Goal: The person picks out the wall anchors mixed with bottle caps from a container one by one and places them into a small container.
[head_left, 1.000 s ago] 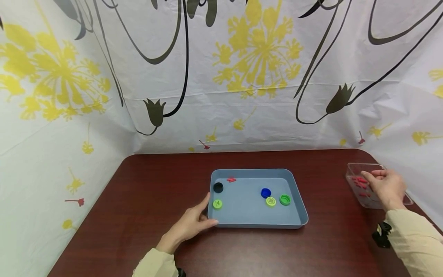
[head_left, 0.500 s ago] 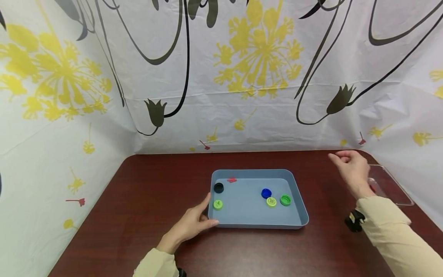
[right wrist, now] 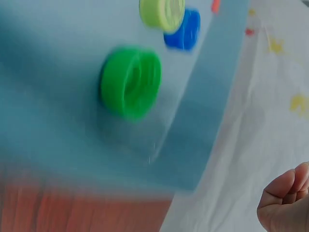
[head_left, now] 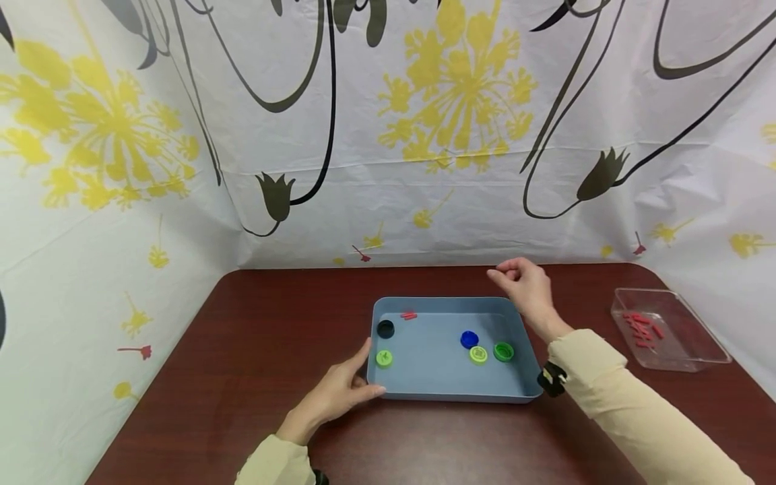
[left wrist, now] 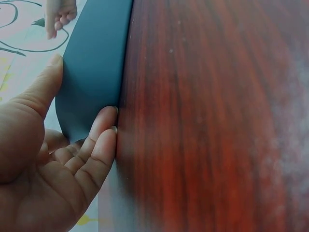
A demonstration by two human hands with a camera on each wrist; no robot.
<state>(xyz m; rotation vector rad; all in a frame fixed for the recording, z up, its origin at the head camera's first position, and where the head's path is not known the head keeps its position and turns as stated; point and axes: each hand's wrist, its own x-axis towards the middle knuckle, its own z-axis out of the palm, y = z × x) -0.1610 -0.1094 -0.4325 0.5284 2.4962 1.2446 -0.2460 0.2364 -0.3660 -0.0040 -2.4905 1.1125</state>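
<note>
My left hand (head_left: 333, 391) grips the near left corner of a shallow blue-grey tray (head_left: 424, 374); in the left wrist view its thumb and fingers lie around the tray wall (left wrist: 94, 63). Above the tray's far right corner hovers my right hand (head_left: 529, 295), fingertips drawn together; whether something small sits between them is hidden. Inside the tray are a black cap (head_left: 385, 329), a lime cap (head_left: 384, 358), a blue cap (head_left: 469, 339), a yellow-green cap (head_left: 478, 355) and a green cap (head_left: 503, 351). Small red sticks (head_left: 409, 315) lie near its back wall.
To the right, a clear plastic box (head_left: 706, 340) holds several red sticks (head_left: 640, 329). Everything stands on a dark red-brown table (head_left: 291, 316). A patterned white cloth (head_left: 339, 155) hangs behind the table and along its sides.
My right hand has come out of the clear box and travelled left to the tray's far right corner, fingertips still together. The left hand and tray have stayed in place.
</note>
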